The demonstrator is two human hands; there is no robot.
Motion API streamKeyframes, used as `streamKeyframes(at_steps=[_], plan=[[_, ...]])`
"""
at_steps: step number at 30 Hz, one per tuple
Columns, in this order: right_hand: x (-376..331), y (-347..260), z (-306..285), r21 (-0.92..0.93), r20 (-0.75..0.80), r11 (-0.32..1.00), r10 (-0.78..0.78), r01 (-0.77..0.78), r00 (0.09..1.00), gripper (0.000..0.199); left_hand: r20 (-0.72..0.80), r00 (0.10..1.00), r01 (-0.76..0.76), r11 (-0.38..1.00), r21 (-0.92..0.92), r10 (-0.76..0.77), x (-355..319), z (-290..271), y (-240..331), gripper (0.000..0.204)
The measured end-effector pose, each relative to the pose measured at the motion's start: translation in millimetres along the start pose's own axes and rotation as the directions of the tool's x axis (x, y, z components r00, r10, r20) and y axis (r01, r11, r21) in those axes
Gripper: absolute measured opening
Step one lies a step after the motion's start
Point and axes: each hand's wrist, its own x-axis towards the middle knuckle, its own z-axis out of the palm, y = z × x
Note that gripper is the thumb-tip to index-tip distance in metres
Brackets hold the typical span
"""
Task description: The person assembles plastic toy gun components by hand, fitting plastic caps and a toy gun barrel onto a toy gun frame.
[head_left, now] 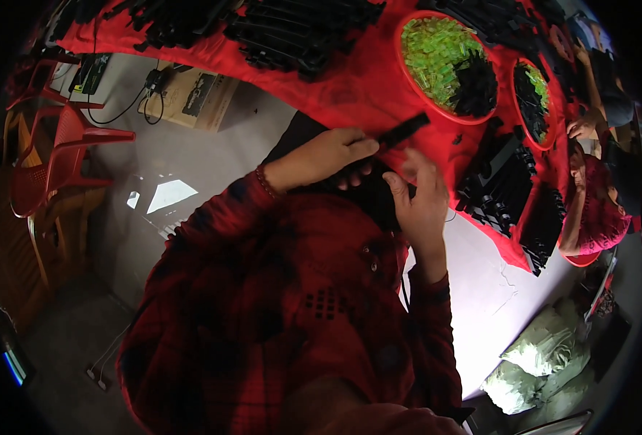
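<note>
My left hand (pixel 324 156) is closed on one end of a narrow black strip-like part (pixel 406 130), with the thumb on top. The part's free end points to the right over the red tablecloth (pixel 339 90). Below that free end, my right hand (pixel 420 196) is raised with its thumb and fingers apart, and nothing shows in it. Beyond the hands stands a round red basin (pixel 401 54) holding small yellow-green translucent pieces (pixel 433 54) and a heap of small black pieces (pixel 473 87).
Black parts (pixel 292 32) lie in piles along the table's far side, and more black parts (pixel 506 181) are stacked at right. A second basin (pixel 551 145) stands near other people's hands (pixel 585 123). Red chairs (pixel 64 145) and a cardboard box (pixel 198 98) are at left; pale sacks (pixel 542 344) lie lower right.
</note>
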Motion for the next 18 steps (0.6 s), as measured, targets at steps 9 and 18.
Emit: streamKeyframes(at_steps=[9, 18], plan=[[6, 14, -23, -0.363, 0.018, 0.899, -0.255, 0.244, 0.967, 0.046, 0.511, 0.859, 0.204, 0.889, -0.409, 0.039, 9, -41, -15, 0.055], [4, 15, 19, -0.26, -0.214, 0.964, -0.116, 0.058, 0.97, 0.04, 0.06, 0.913, -0.302, 0.767, -0.566, 0.404, 32, 21, -31, 0.052]])
